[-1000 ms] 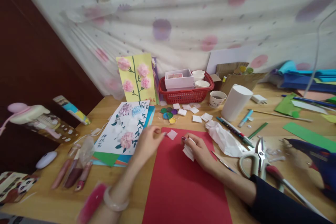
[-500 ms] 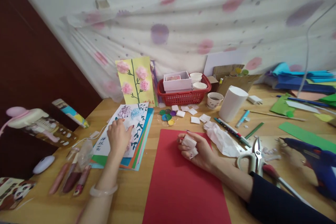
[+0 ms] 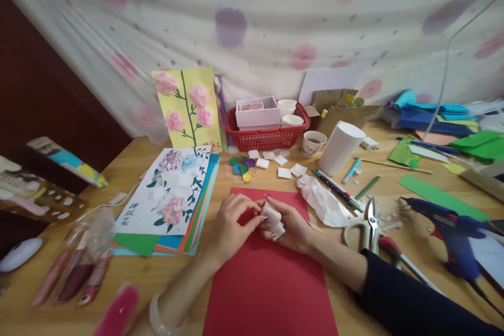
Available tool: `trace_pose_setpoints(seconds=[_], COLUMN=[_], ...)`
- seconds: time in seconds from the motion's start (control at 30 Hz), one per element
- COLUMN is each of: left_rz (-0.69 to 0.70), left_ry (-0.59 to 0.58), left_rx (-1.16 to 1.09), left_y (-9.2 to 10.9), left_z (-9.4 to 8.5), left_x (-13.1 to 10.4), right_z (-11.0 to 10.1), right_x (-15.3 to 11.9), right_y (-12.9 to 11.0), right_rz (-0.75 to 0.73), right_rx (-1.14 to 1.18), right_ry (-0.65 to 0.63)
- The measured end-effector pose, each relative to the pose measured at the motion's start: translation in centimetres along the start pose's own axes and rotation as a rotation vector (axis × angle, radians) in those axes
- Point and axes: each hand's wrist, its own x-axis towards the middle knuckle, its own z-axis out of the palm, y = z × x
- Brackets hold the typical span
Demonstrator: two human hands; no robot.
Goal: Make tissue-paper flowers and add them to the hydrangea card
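My right hand (image 3: pixel 291 228) is closed around small white folded tissue pieces (image 3: pixel 271 219) above a red sheet of paper (image 3: pixel 271 294). My left hand (image 3: pixel 236 223) has come up against it, thumb and fingertips pinching at the edge of the same tissue. Off to the left lies a white picture sheet (image 3: pixel 136 191) with purple, blue and pink fluffy flowers, dark leaves and handwritten characters. It rests on a stack of coloured paper (image 3: pixel 200 210). Several white squares (image 3: pixel 284 172) lie beyond the red sheet.
Paint pots (image 3: pixel 247 176), a red basket (image 3: pixel 268 139), a paper cup (image 3: pixel 314 143) and a white paper roll (image 3: pixel 342 148) stand at the back. To the right are scissors (image 3: pixel 370 220), pens (image 3: pixel 338 189) and a blue glue gun (image 3: pixel 444 220). Brushes (image 3: pixel 74 273) lie left.
My left hand has moved right, off the flower picture, to the tissue in my right hand. The picture's white middle patch now shows. The view has shifted slightly.
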Motion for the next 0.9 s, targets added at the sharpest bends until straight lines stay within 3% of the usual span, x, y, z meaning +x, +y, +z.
trace_pose_setpoints(seconds=[0.3,0.53,0.63,0.77,0.9], left_rz=[0.026,0.025,-0.081,-0.323,-0.486], left_ry=[-0.028,-0.021,0.019,0.071,0.139], left_rx=[0.004,-0.151,-0.335,-0.693,-0.758], left_y=[0.2,0.0,-0.4,-1.0,-1.2], left_z=[0.2,-1.2,-1.7,-1.8,-1.8], left_x=[-0.3,-0.4,-0.5,-0.3,-0.1], right_z=[0.9,1.0,1.1,1.3,1.4], right_x=[-0.6,-0.8,-0.7,-0.8,-1.0], right_y=[-0.3,-0.5,-0.4,-0.5,-0.9], right_rz=[0.084,0.056,0.048,0.05,0.105], right_rx=[-0.049,-0.145,-0.168,-0.188,-0.224], right_ry=[-0.018,-0.042,-0.048,-0.057,-0.095])
